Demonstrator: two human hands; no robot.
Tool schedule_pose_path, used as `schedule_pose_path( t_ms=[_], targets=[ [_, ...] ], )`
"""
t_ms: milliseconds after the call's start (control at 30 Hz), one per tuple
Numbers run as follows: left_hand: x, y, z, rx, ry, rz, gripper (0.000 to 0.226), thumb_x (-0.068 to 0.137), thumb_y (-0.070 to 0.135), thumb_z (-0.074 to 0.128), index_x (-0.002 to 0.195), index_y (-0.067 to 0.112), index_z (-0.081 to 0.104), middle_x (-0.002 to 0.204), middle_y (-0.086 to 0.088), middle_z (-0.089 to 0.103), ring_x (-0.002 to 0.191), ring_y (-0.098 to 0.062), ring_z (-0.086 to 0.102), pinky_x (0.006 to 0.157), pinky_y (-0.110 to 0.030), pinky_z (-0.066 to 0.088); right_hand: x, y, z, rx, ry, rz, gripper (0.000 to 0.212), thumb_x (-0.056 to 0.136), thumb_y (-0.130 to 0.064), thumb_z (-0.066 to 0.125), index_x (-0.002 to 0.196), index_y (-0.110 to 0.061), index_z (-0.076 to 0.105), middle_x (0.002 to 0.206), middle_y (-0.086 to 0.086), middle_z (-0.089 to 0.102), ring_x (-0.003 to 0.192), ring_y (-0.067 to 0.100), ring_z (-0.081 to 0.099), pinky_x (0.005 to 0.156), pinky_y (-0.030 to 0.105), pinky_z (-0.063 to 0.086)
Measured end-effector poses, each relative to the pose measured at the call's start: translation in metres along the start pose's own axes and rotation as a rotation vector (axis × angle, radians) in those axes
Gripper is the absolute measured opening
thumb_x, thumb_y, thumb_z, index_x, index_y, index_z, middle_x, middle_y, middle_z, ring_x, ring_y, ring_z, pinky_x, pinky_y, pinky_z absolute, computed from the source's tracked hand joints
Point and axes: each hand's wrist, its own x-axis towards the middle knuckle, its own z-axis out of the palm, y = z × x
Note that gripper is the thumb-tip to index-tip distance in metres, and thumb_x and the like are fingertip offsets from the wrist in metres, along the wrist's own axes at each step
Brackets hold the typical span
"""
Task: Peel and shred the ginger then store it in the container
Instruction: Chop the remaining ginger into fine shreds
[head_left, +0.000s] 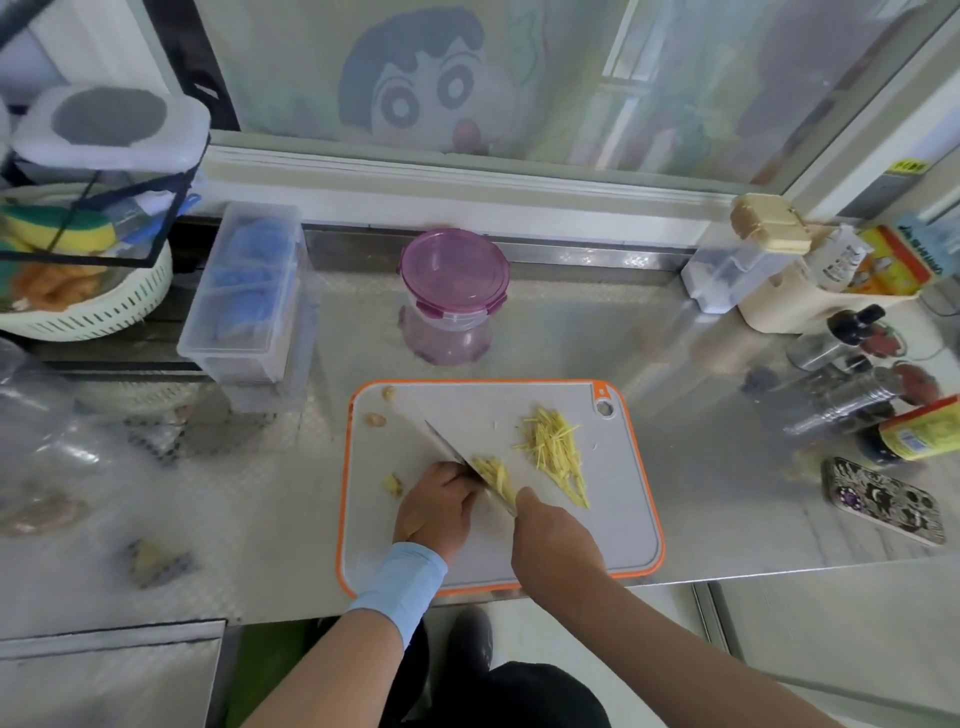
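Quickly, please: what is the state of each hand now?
Left hand: curled beside the steel kitchen knife; grip cannot be told.
Right hand: closed on that knife's handle.

On the grey, orange-rimmed plastic cutting board (467, 410), the left grip (436, 506) pins a pale yellow ginger piece (493, 475) with curled fingers. The right grip (550, 535) holds a steel kitchen knife (452, 452) against it. Yellow ginger shreds (556, 452) lie just right, and a round purple-lidded plastic container (453, 280) stands farther back.

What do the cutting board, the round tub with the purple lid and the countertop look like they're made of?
Cutting board: probably plastic, matte grey face, moulded orange rim. Tub: see-through tinted plastic, with snap clips on the lid. Countertop: likely stainless steel, shiny, mirroring the tub.
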Motion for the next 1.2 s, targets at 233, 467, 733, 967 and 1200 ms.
schedule_pose_path(
  t_ms=[233,467,733,967,1200],
  targets=[
    [-0.002,0.001,0.002,0.009,-0.004,-0.028,0.032,0.083,0.025,0.043,0.084,0.020,0.075,0.091,0.007,0.067,0.095,-0.009,0.050,0.064,-0.027,0.055,0.007,-0.002,0.000,-0.014,0.000,-0.029,0.024,0.090,0.000,0.042,0.103,-0.019,0.034,0.073,-0.002,0.041,0.073,0.023,0.050,0.052,0.027,0.037],
    [-0.004,0.001,0.005,0.005,-0.002,-0.078,0.032,0.084,0.030,0.042,0.082,0.026,0.074,0.094,0.012,0.067,0.095,-0.006,0.049,0.070,-0.022,0.051,0.020,-0.015,-0.005,-0.004,0.027,-0.078,0.024,0.093,-0.005,0.041,0.115,-0.016,0.041,0.086,0.001,0.048,0.078,0.022,0.049,0.064,0.029,0.039],
    [-0.005,0.004,0.003,0.017,0.032,-0.060,0.030,0.083,0.028,0.045,0.083,0.025,0.075,0.093,0.009,0.066,0.093,-0.004,0.052,0.071,-0.020,0.051,0.005,0.003,-0.003,-0.041,0.000,-0.067,0.023,0.090,-0.001,0.042,0.103,-0.019,0.036,0.076,-0.001,0.045,0.073,0.023,0.050,0.055,0.029,0.037],
    [-0.004,0.003,0.005,0.024,0.021,-0.067,0.029,0.084,0.029,0.046,0.084,0.026,0.074,0.095,0.009,0.065,0.095,-0.004,0.052,0.070,-0.016,0.047,0.022,-0.013,-0.009,-0.027,0.027,-0.125,0.024,0.093,-0.005,0.041,0.116,-0.014,0.041,0.088,0.004,0.053,0.076,0.023,0.050,0.060,0.030,0.039],
    [-0.003,0.007,0.001,0.051,0.039,0.004,0.027,0.084,0.024,0.048,0.083,0.022,0.074,0.090,0.008,0.066,0.094,-0.007,0.051,0.074,-0.014,0.042,0.010,0.000,-0.002,-0.014,0.015,-0.077,0.025,0.089,0.000,0.042,0.101,-0.020,0.032,0.072,-0.003,0.042,0.073,0.022,0.053,0.051,0.026,0.037]
  ],
)
